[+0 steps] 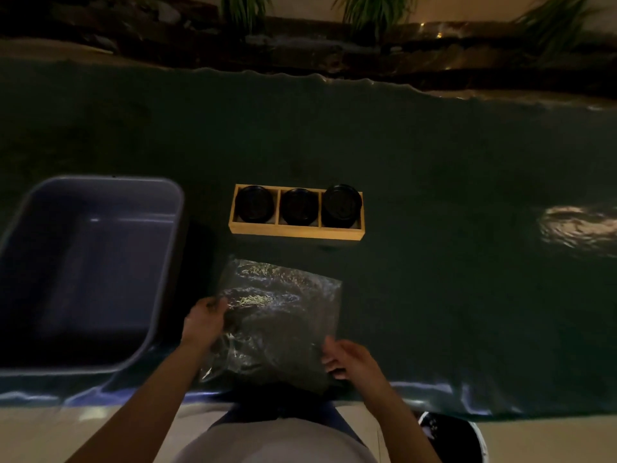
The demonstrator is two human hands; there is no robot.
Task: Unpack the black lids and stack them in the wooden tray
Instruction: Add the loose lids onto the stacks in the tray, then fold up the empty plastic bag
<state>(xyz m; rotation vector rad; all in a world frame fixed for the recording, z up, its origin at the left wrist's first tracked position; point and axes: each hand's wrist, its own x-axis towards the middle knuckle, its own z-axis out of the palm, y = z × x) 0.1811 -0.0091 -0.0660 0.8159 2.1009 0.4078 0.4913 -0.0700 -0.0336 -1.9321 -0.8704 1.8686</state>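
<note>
Both hands (left hand (205,317), right hand (347,359)) gripping plastic bag (283,315).

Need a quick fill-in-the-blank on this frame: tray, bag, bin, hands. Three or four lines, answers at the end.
1. The wooden tray has ____ compartments, each holding black lids.
2. Both hands, left hand and right hand, hold a clear plastic ____ near the table's front edge.
3. The grey bin sits to the ____ of the tray.
4. The tallest lid stack is in the ____ compartment.

Answers: three; bag; left; right
</note>
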